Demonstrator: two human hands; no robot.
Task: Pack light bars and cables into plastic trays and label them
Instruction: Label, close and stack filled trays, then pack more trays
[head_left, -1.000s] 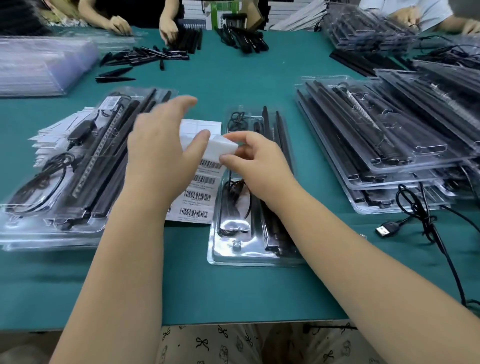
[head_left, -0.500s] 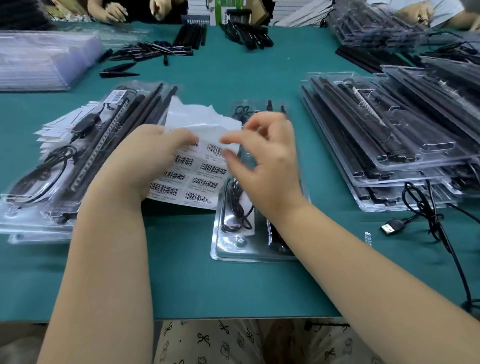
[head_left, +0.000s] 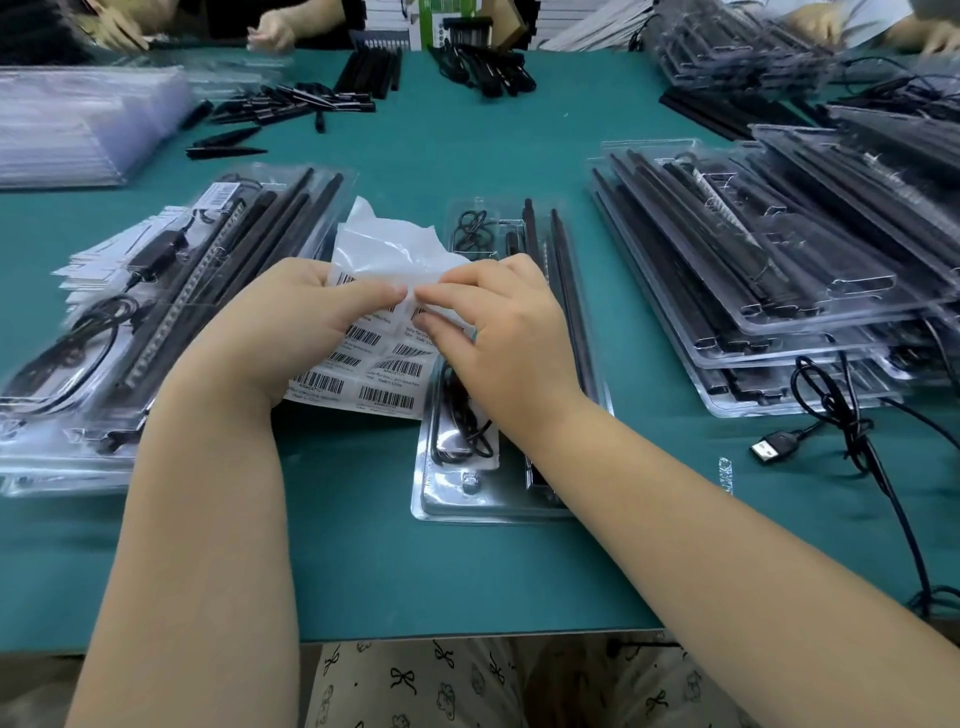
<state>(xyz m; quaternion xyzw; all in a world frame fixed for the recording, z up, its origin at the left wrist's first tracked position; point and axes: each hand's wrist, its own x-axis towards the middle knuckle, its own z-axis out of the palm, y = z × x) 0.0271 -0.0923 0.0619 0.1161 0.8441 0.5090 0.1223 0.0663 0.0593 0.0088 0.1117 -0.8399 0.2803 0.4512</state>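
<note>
- My left hand (head_left: 291, 332) holds the label sheet (head_left: 374, 364) at table centre; right hand (head_left: 498, 332) pinches one label's corner.
- Labels: thin, floppy, sticky; judge peel from the corner.
- Packed tray (head_left: 498, 499) lies under my right wrist, stiff and light.
- Open room along the table's near edge only.

Bare green table (head_left: 447, 577) near edge, tray stacks (head_left: 779, 291) flanking, USB cable (head_left: 852, 441) right
</note>
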